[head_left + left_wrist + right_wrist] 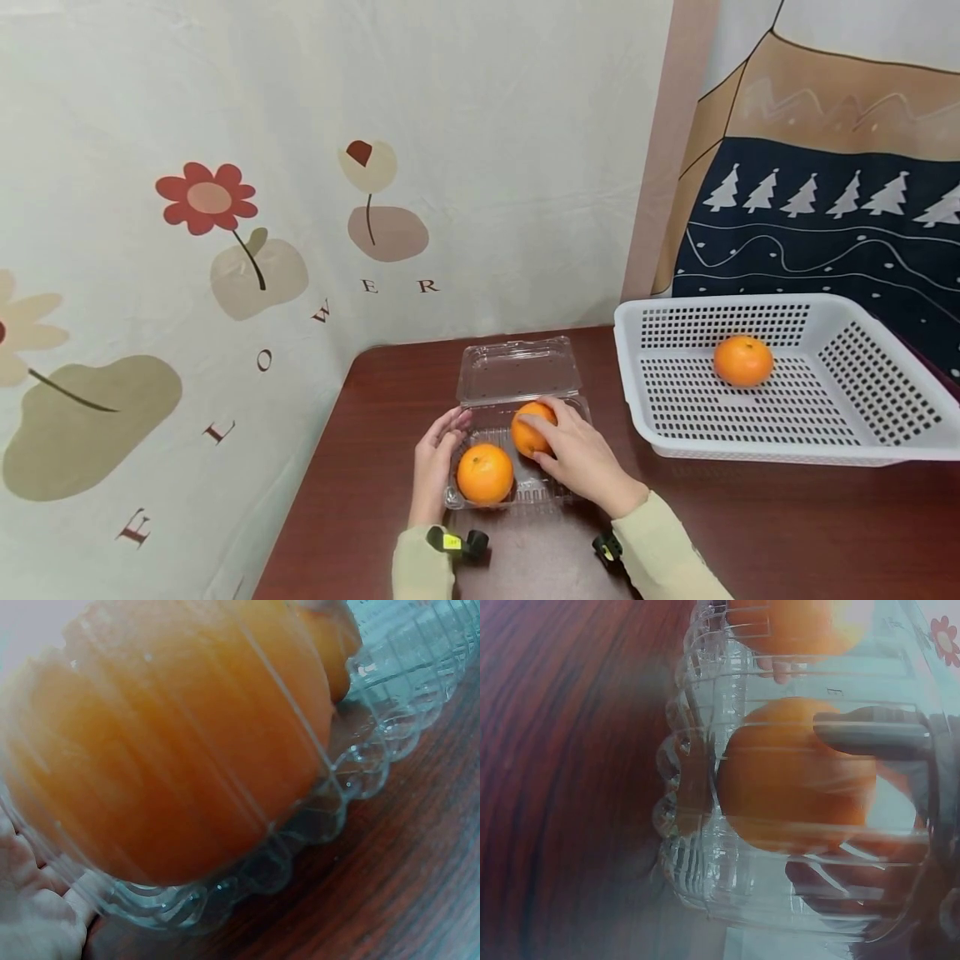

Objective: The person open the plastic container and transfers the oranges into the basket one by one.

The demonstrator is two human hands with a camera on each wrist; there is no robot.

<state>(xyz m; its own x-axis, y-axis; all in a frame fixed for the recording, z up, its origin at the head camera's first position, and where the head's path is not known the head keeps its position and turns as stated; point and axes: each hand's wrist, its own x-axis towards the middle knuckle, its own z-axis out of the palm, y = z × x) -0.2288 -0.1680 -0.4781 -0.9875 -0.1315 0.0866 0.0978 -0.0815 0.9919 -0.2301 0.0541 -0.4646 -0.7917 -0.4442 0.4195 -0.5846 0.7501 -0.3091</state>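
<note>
A clear plastic clamshell box [538, 493] lies with its lid [517, 371] folded back. One orange [485, 473] sits in its near left corner. My right hand [581, 454] grips a second orange [528, 429] inside the box toward the right; through the clear wall in the right wrist view, fingers and thumb curve around this orange [795, 776]. Against the box's left side rests my left hand [437, 458], its fingers loosely bent along the outer wall. The left wrist view is mostly filled by the nearer orange [172, 742] behind the ribbed plastic.
A white perforated plastic basket [641, 408] stands on the right, holding one orange [742, 361]. Everything is on a dark reddish wooden table [360, 467]. A printed curtain [510, 167] hangs directly behind the table and along its left.
</note>
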